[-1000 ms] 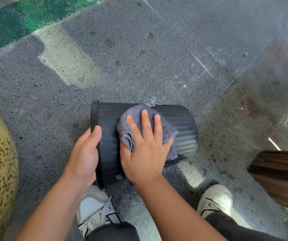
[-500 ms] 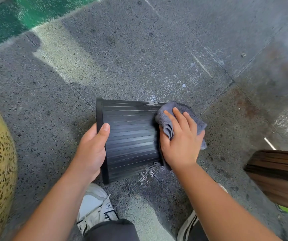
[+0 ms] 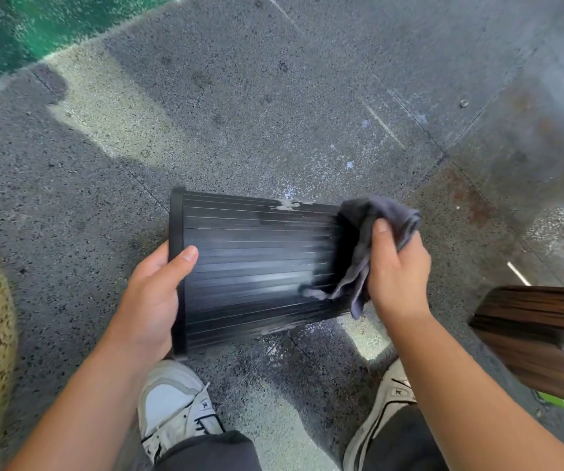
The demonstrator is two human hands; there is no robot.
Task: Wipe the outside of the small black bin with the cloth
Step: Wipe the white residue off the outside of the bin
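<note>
— Slid off the ribbed side now, right hand, clutching the grey cloth bunched against the base end!

— Left hand clamping the rim. Small black bin sideways above the speckled floor, ridges glossy, pale smear up top.

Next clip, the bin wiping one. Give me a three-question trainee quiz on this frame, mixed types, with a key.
1. True or false: the black bin stands upright on the floor.
2. Which hand holds the grey cloth? A) left B) right C) neither
3. Fill in: the left hand grips the bin at its ____ end.

Key
1. False; it lies on its side.
2. B; the right hand bunches the cloth at the bin's base end.
3. Rim.
</note>
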